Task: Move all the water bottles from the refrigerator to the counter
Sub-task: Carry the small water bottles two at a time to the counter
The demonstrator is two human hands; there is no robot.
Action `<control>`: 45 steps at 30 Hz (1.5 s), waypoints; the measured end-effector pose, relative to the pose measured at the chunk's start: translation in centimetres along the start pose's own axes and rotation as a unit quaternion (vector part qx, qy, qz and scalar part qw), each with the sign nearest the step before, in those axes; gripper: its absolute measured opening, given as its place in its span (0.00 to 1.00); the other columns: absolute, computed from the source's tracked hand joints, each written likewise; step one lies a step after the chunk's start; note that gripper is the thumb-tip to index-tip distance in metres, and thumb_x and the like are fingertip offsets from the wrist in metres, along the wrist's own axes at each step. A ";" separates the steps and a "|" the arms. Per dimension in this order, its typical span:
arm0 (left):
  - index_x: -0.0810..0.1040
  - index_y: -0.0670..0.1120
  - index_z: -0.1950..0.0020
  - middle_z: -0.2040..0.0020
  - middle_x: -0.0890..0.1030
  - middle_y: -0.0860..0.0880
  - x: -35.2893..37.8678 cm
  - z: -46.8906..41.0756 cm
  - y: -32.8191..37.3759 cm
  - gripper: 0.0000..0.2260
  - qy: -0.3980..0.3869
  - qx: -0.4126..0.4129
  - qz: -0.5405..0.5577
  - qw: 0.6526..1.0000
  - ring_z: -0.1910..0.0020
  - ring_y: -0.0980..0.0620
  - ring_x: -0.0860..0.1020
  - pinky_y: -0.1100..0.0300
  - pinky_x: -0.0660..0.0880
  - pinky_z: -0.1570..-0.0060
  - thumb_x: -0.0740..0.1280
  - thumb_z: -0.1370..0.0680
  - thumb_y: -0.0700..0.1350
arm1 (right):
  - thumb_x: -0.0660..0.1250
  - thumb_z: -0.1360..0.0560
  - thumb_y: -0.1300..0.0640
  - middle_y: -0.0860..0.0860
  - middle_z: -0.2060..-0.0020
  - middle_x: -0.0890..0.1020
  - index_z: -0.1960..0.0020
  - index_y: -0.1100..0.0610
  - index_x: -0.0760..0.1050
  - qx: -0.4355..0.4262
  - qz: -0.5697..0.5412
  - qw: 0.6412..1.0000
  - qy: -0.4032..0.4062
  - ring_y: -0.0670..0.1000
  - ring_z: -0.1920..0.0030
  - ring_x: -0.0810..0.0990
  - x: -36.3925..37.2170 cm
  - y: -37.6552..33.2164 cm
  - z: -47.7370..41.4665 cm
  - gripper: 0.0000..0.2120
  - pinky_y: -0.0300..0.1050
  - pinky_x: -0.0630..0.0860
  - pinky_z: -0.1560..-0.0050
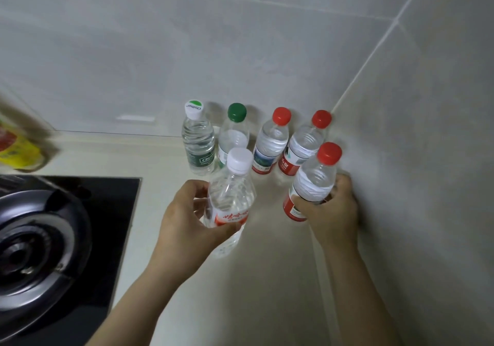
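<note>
Now, four water bottles stand in a row on the pale desk [160,158], close against the tiled back wall [187,51]: a white-and-green-capped bottle [197,145], a green-capped bottle [234,131], a first red-capped bottle [271,145], and a corner bottle [304,148], also red-capped, tucked where the side wall [427,158] meets the back one. A black stove [40,238] with a round burner takes up the left of the desk, well apart from the bottles. A blurred yellow and red packet [16,150] lies beyond it.

The left grip [184,220] wraps fingers and thumb round the labelled middle of a white-capped bottle [231,198], which leans a little just in front of the green-capped one. I cannot tell if its base touches the desk. The right grip [331,212] clasps the lower body of a third red-capped bottle [314,182], upright, near the side wall and just before the corner bottle. Both bare forearms reach in from below.
</note>
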State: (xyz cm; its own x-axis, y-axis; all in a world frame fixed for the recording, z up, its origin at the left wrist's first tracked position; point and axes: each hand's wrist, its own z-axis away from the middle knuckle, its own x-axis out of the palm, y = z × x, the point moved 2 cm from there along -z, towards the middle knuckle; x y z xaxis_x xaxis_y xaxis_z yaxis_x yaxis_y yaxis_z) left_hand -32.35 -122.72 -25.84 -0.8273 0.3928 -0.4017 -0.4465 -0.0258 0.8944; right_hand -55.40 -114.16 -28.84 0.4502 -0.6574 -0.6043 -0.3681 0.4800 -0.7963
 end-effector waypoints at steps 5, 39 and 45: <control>0.73 0.55 0.51 0.53 0.81 0.57 0.6 -0.4 -0.6 0.23 -0.004 -0.008 -0.009 1.000 0.51 0.55 0.81 0.53 0.79 0.49 0.82 0.39 0.47 | 0.82 0.40 0.53 0.45 0.54 0.80 0.42 0.53 0.70 -0.002 -0.007 1.000 0.003 0.51 0.57 0.80 0.9 0.7 -1.1 0.32 0.41 0.72 0.59; 0.72 0.56 0.52 0.53 0.81 0.57 1.7 -1.4 -1.6 0.24 -0.007 0.003 -0.005 1.000 0.50 0.56 0.81 0.56 0.79 0.48 0.82 0.40 0.48 | 0.78 0.35 0.54 0.53 0.39 0.80 0.34 0.56 0.67 0.032 -0.014 0.999 0.016 0.55 0.40 0.80 3.4 2.6 -2.2 0.34 0.56 0.78 0.42; 0.72 0.55 0.51 0.52 0.80 0.58 2.5 -1.9 -1.3 0.24 -0.015 0.017 -0.012 1.000 0.50 0.57 0.80 0.59 0.78 0.49 0.82 0.39 0.49 | 0.77 0.32 0.59 0.53 0.38 0.79 0.32 0.59 0.68 0.031 -0.014 0.999 0.009 0.52 0.39 0.78 2.3 2.7 -0.4 0.31 0.46 0.75 0.41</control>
State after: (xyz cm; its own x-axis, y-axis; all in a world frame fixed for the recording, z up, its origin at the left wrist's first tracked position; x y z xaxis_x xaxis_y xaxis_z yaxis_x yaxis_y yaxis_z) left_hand -34.47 -123.46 -28.38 -0.8055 0.4204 -0.4176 -0.4540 0.0148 0.8909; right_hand -55.67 -114.60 -32.32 0.4448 -0.6815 -0.5812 -0.3031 0.4961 -0.8137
